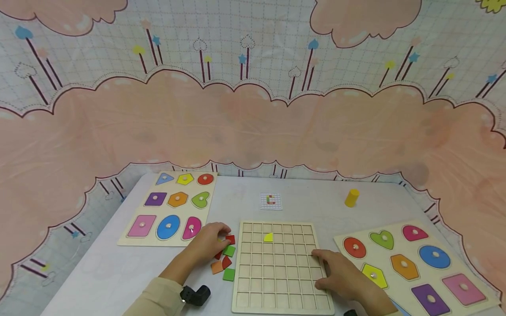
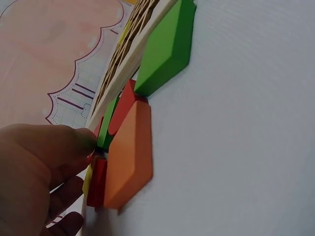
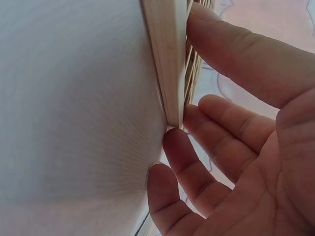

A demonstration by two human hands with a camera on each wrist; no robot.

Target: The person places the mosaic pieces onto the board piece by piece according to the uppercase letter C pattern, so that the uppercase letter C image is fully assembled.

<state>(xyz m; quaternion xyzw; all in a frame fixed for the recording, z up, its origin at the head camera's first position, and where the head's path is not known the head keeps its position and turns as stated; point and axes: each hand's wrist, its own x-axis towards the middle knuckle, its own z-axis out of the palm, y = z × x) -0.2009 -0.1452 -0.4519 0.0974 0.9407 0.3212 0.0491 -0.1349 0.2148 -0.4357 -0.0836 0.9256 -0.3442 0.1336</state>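
My left hand (image 1: 207, 242) is low at a small group of wooden pieces left of the grid board (image 1: 276, 303). Its thumb tip is right at a red piece (image 1: 230, 239), with thumb and index finger apart. Nearby lie green pieces (image 1: 229, 274), an orange piece (image 1: 216, 267) and another red piece (image 1: 226, 262). In the left wrist view a yellow piece (image 2: 87, 181) shows beside the fingers. My right hand (image 1: 341, 274) rests at the board's right edge, thumb and fingers spread and relaxed. A yellow quarter-round piece (image 1: 269, 237) sits in one cell near the board's top.
Shape-puzzle boards with knobbed pieces lie at the left (image 1: 134, 240) and right (image 1: 399, 259). Behind the grid board are a small pattern card (image 1: 270, 201) and a yellow cylinder (image 1: 352, 198). A printed cloth (image 1: 253, 123) hangs behind the white table (image 1: 99, 272).
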